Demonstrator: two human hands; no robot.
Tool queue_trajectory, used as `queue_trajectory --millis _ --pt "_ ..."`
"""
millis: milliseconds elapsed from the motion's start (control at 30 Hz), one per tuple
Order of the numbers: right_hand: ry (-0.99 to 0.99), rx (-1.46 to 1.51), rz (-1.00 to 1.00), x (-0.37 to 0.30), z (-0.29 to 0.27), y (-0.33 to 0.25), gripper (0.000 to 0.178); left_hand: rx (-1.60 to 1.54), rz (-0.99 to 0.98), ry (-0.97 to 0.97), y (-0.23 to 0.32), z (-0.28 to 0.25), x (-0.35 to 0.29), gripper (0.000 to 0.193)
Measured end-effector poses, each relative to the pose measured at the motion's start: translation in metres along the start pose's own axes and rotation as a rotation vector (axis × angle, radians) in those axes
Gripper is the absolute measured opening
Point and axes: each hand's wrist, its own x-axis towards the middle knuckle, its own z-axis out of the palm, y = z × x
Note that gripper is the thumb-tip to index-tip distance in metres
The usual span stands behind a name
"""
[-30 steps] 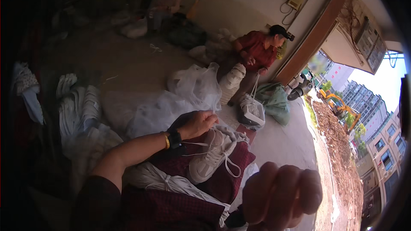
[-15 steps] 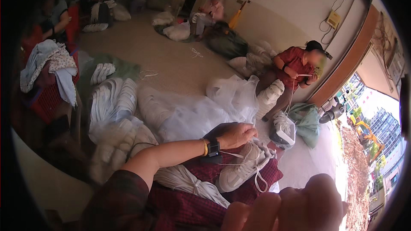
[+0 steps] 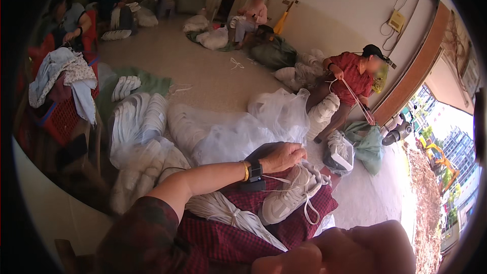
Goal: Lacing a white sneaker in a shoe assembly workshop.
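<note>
A white sneaker (image 3: pixel 286 200) rests on the dark red checked cloth (image 3: pixel 302 228) over my lap, its lace partly threaded and a loop hanging over its side. Just above the shoe, my left hand (image 3: pixel 285 157) is closed in a pinch on the shoelace (image 3: pixel 274 178), which runs down to the eyelets. My right hand (image 3: pixel 350 248) looms large and blurred at the lower edge, close to the camera. Its fingers are curled; whatever they may hold is hidden. Beside the sneaker lies a tied bundle of white shoelaces (image 3: pixel 228 215).
Clear plastic bags of white shoes (image 3: pixel 223 129) cover the floor ahead. Stacked white shoe uppers (image 3: pixel 139 122) stand to the left, near a red basket (image 3: pixel 63 116) draped with clothes. At right, a person in red (image 3: pixel 350 78) pulls laces beside a white container (image 3: pixel 340 152).
My right hand has shifted slightly lower and turned. My left hand stays above the sneaker, still pinching. The person in red has stretched the laces downward to the right.
</note>
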Motion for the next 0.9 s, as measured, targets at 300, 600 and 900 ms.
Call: queue_trajectory --millis 300,600,900 --pt "-0.085 -0.043 0.253 0.003 -0.001 -0.005 0.028 -0.048 -0.058 -0.032 0.000 0.005 -0.002 0.031" --pt "-0.201 -0.029 0.490 0.017 0.004 0.014 0.027 -0.226 -0.075 -0.092 0.019 0.012 -0.002 0.031" --pt "0.117 0.118 -0.047 0.012 0.029 -0.008 0.025 0.143 0.060 -0.003 0.003 -0.001 -0.005 0.031"
